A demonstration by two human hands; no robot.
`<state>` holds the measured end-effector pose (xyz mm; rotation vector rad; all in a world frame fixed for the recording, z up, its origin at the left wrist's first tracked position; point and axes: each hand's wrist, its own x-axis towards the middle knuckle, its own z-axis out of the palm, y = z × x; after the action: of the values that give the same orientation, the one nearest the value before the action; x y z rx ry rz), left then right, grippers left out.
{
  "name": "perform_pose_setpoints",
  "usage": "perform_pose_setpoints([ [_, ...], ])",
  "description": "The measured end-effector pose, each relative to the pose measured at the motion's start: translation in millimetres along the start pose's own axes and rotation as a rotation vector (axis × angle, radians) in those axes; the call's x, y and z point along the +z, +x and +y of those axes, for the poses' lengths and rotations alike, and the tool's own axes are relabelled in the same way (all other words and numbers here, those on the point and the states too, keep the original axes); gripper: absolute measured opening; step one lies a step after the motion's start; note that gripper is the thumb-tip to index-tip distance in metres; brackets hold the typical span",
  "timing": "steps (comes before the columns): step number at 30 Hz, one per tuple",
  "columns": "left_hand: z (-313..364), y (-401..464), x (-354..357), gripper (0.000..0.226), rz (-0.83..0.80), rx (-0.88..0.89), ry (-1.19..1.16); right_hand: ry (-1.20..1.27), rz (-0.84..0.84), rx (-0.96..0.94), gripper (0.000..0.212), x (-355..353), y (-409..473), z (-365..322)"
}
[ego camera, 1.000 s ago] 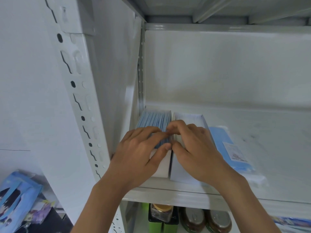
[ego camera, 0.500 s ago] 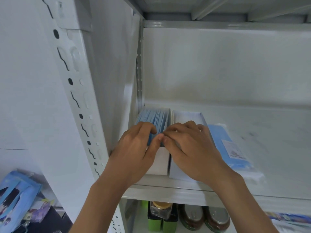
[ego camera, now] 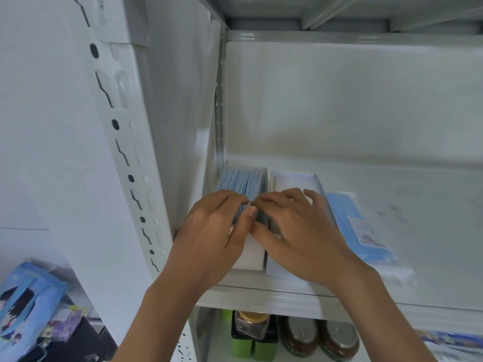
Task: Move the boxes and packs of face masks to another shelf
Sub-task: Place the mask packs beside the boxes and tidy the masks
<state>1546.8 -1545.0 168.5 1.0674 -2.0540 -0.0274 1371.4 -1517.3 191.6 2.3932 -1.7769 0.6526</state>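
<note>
Head view: we see the white metal shelf [ego camera: 392, 301] filling most of the frame, its slotted upright [ego camera: 122, 142] running down the left third. On the shelf, in the lower middle, stand two open white boxes side by side and touching: the left box [ego camera: 248, 259] tight in the corner and packed with blue masks [ego camera: 240, 180], the right box [ego camera: 295, 177] beside it. Just right of these lies a flat pack of blue masks [ego camera: 347, 220] in clear wrap.

Both hands meet over the seam between the boxes. The left hand [ego camera: 209, 241] has its fingers curled over the near end of the blue masks, thumb pressed against them. The right hand [ego camera: 295, 231] lies over the right box with fingers loosely spread and its index tip at the mask edges; whether it pinches anything we cannot tell.

Compared with a second ago, the hands have slid slightly toward the back and the right fingers have fanned out, while the boxes and the pack sit where they were. We judge this as tidying the masks into the left box after placing it, so this box looks settled. Below, jars [ego camera: 321, 335] sit on the lower shelf.
</note>
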Motion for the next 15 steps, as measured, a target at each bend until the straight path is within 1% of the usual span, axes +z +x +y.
perform_pose_setpoints([
  [2,0.3,1.1,0.4,0.040,0.009,-0.015,0.016,-0.012,0.010,0.021,0.050,1.3,0.9,-0.3],
  [6,-2.5,2.0,0.4,0.034,-0.040,0.060,-0.055,0.040,0.020,0.016,0.044,0.2,1.4,1.0],
  [8,-3.0,0.2,0.8,0.032,-0.012,0.050,-0.073,0.077,-0.023,-0.020,0.042,-0.7,0.2,0.8],
  [10,-1.9,-0.6,1.9,0.031,0.023,0.037,-0.028,0.072,-0.050,-0.029,0.038,-1.0,-0.1,0.4],
  [12,-1.0,0.7,2.7,0.028,0.045,0.031,0.026,0.045,-0.037,-0.008,0.041,-0.7,0.1,0.2],
  [15,-0.4,2.8,2.2,0.024,0.073,0.010,0.054,0.028,0.004,-0.003,0.053,0.1,0.5,0.1],
])
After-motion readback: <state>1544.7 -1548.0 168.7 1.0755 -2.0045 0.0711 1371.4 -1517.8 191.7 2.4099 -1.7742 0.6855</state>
